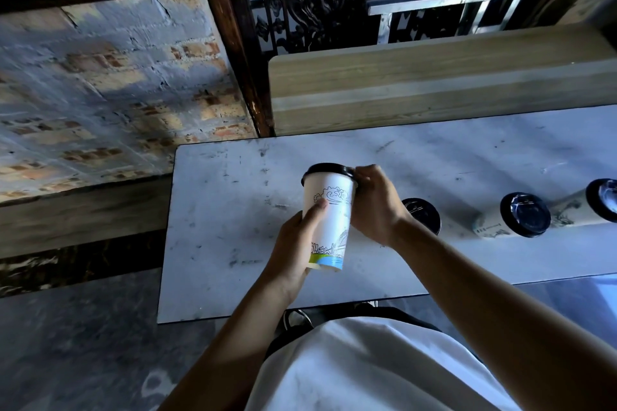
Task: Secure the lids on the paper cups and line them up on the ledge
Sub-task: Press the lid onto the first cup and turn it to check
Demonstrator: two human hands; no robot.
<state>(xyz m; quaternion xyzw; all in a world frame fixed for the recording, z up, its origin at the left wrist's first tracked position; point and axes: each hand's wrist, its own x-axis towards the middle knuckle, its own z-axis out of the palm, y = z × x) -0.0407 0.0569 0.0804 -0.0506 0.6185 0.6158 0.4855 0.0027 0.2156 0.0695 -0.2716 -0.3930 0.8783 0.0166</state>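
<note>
Two hands hold one white printed paper cup (329,223) above my scuffed white tabletop (233,210): left hand (297,243) fingers wrap its lower body; right hand (375,203) fingers pinch its black plastic lid (329,169). Three lidded cups (524,215) stand right of it.

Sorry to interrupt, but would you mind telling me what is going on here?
A person holds a paper cup above the ledge, left hand gripping its body while the right hand presses on the black lid. Three lidded cups already stand in a row to the right.
</note>
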